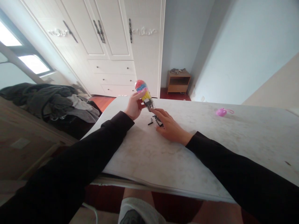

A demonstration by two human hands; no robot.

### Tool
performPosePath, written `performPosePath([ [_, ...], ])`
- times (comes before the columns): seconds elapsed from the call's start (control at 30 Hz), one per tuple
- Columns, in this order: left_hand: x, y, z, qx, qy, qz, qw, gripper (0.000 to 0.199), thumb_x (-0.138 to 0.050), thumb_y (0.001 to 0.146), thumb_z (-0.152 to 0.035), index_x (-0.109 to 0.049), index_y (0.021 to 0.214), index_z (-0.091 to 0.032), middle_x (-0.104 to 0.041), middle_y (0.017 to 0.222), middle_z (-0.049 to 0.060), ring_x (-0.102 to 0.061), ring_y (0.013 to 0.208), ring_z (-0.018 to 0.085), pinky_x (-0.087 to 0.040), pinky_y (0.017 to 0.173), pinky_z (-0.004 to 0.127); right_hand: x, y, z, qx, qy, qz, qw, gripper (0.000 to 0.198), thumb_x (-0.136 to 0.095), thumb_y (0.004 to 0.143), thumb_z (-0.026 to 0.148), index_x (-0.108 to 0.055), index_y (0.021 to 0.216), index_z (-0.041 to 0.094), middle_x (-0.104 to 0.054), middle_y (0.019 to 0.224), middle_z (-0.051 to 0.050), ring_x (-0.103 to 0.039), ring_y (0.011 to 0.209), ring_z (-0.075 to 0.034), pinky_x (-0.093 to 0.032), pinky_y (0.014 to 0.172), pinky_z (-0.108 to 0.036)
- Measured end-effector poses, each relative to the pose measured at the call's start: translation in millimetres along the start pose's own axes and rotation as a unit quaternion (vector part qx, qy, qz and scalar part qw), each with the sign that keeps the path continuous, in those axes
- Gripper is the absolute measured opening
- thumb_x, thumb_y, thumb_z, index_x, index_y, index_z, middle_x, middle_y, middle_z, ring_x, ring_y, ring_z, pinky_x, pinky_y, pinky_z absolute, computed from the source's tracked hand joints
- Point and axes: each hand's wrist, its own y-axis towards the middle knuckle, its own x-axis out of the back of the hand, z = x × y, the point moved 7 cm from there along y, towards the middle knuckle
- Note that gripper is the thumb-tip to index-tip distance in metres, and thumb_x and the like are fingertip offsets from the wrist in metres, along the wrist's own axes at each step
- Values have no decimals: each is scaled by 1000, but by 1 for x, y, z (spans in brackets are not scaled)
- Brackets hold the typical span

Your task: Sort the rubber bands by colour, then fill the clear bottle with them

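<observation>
My left hand [135, 104] is closed around a clear rounded bottle [146, 93] filled with coloured layers: red at the far end, then blue, pink, yellow and grey-black. The bottle is tilted, its open-looking lower end toward the tabletop. My right hand [169, 126] is close to that end, fingers stretched out and apart, the fingertips at or near the bottle's mouth. Small black pieces [150, 123] lie on the white table [144, 155] beneath, partly hidden by my right fingers. Whether the right fingertips touch the bottle I cannot tell.
A pink cap-like item with a loop [221, 112] rests on the table's right side. Piled dark and grey clothes [58, 99] are at the left. Beyond the table stand a white wardrobe [112, 71] and a small wooden nightstand [178, 82].
</observation>
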Motion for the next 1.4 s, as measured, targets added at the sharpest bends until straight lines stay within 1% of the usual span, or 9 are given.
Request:
performPosePath([
  [0.1,2,2,-2,-15,-17,-7,1000,27,-80,74,-35,-66,84,-15,-65,78,1,-59,62,10,-49,50,19,2,0,1,8,0,-6,1000,82,-52,84,14,-31,162,30,-44,160,-9,-48,139,-33,-40,117,-60],
  [0.27,-15,-9,9,46,-19,50,998,28,-80,76,-37,-66,87,-15,-64,77,2,-61,63,11,-51,51,20,1,0,1,-14,-36,-21,999,89,-53,86,18,-17,166,29,-45,156,-17,-50,135,-38,-44,109,-65],
  [0.4,-21,-14,8,49,16,79,996,26,-79,77,-35,-66,86,-15,-64,76,2,-62,63,12,-50,52,22,-2,-1,1,-23,-60,-3,998,91,-56,84,19,-18,166,28,-44,156,-18,-50,134,-40,-44,107,-68],
  [0.57,-10,-6,-5,-21,33,39,999,28,-80,76,-39,-66,84,-17,-65,77,1,-60,62,11,-49,52,22,-2,-3,0,-23,-39,14,999,85,-55,86,20,-23,164,30,-36,164,-16,-46,140,-40,-42,108,-71],
  [0.73,-5,-4,-8,-33,11,4,999,23,-76,79,-39,-66,82,-18,-66,79,4,-58,64,13,-48,50,22,0,-4,0,-18,-19,-1,1000,90,-55,86,20,-14,166,33,-30,168,-15,-40,147,-40,-41,108,-73],
  [0.9,-21,-13,5,57,5,82,995,24,-77,77,-36,-68,86,-16,-69,81,5,-62,66,14,-52,55,24,-2,-2,0,-34,-42,2,999,90,-56,86,21,-14,166,26,-32,166,-20,-42,145,-41,-39,110,-72],
  [0.97,-23,-15,6,64,10,99,993,26,-80,75,-35,-68,87,-15,-69,79,4,-63,65,13,-52,56,24,-3,-2,1,-33,-48,6,998,90,-56,86,20,-15,166,26,-34,164,-20,-45,144,-42,-40,109,-72],
  [1.2,-6,-3,-9,-29,18,37,999,32,-83,72,-40,-68,87,-16,-66,77,1,-60,62,11,-49,50,20,-2,-4,2,-20,-32,17,999,84,-54,87,19,-21,163,28,-32,167,-16,-44,145,-40,-42,107,-74],
  [1.4,0,-1,-11,-35,5,0,999,28,-81,75,-39,-68,87,-17,-67,82,3,-60,67,12,-50,52,22,5,-3,3,11,1,-60,998,74,-54,84,13,-32,154,24,-49,155,-17,-56,135,-33,-46,109,-60],
])
